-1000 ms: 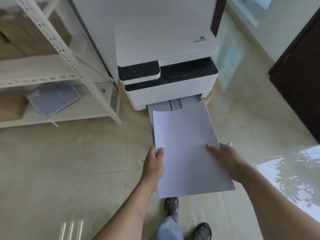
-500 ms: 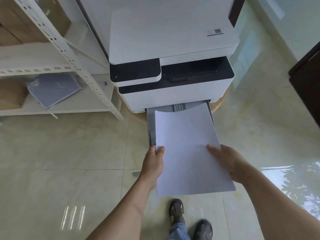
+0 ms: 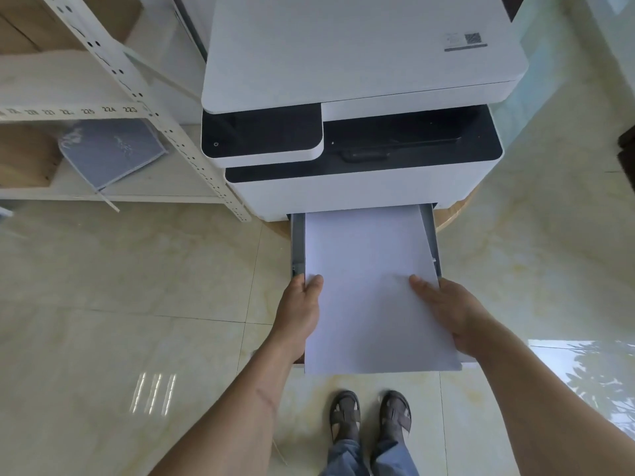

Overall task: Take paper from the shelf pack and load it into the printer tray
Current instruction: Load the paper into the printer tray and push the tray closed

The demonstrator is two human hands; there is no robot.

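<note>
Shelf labels 223–225, others blurred

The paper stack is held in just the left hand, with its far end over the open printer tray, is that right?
Not quite. Both hands hold the paper stack: the left hand grips its left edge and the right hand its right edge. The head view shows this. The far end does lie over the open printer tray.

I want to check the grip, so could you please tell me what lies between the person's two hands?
In the head view, only the white paper stack lies between the left hand and right hand.
</note>
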